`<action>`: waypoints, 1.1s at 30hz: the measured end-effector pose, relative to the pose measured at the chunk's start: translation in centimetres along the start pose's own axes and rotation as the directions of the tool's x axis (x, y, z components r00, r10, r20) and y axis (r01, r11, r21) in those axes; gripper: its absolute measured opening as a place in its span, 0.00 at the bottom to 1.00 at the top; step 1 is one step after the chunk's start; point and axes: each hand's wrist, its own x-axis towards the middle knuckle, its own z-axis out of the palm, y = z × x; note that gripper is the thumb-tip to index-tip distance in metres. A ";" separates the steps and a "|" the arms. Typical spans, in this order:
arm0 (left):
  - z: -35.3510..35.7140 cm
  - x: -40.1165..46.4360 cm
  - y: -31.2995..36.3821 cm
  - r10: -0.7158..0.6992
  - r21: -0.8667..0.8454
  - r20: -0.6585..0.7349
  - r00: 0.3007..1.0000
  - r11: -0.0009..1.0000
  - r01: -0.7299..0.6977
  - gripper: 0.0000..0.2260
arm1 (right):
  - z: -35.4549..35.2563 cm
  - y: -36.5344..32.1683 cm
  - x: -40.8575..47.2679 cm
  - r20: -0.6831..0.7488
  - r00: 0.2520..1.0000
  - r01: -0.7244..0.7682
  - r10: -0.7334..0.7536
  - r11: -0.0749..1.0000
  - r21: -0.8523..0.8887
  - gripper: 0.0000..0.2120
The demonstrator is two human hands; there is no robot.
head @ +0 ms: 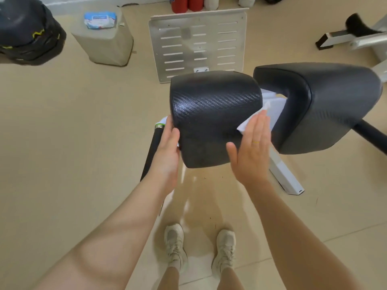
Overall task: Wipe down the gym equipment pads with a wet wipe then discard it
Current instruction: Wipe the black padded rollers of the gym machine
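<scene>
Two black textured pads stand side by side on a white machine frame: the left pad (211, 114) right before me and the right pad (322, 105) beside it. My right hand (251, 147) lies flat with straight fingers against the left pad's right side, pressing a white wet wipe (249, 121) onto it. The wipe's corner sticks out above my fingertips. My left hand (169, 143) rests against the pad's left side, its fingers hidden behind the pad's edge.
A pack of wet wipes (100, 19) lies on a beige lidded bin (104, 40) at the back left. A black bag (27, 32) sits at far left. A perforated metal footplate (199, 42) stands behind the pads. A black handle bar (151, 149) runs below my left hand.
</scene>
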 end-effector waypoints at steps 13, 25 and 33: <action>1.8 0.8 -3.5 0.135 -0.057 -0.199 0.971 0.987 -0.149 0.18 | 1.6 2.1 -0.9 -0.048 0.945 0.325 -0.324 0.946 0.011 0.29; 0.4 0.7 -1.8 -0.037 -0.144 -0.169 0.985 0.990 0.013 0.17 | 2.9 -2.9 -0.6 0.028 0.584 0.810 -0.811 0.585 0.035 0.30; 0.6 0.5 -1.7 -0.038 -0.085 -0.165 0.986 0.996 0.025 0.16 | 1.5 1.9 1.5 -0.138 0.701 0.690 -0.699 0.715 -0.115 0.27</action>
